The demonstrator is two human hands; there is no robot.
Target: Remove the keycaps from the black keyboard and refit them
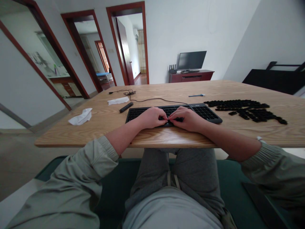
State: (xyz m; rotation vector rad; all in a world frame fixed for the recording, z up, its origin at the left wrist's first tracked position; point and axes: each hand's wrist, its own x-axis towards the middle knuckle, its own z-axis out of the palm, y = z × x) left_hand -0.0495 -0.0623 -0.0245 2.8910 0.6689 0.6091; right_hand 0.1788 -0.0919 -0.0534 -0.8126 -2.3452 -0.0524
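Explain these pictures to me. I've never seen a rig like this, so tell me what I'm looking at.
No machine appears here. This one picture comes from a camera worn on a person's head, looking forward and down. The person sits at a wooden table. Their left hand and right hand are on a black keyboard, close together at its middle; I cannot tell whether they hold anything small. To the right lies a heap of black keycaps. To the left are a black cable, two white tissues and a black stick-shaped object. Further back lies a small blue item.
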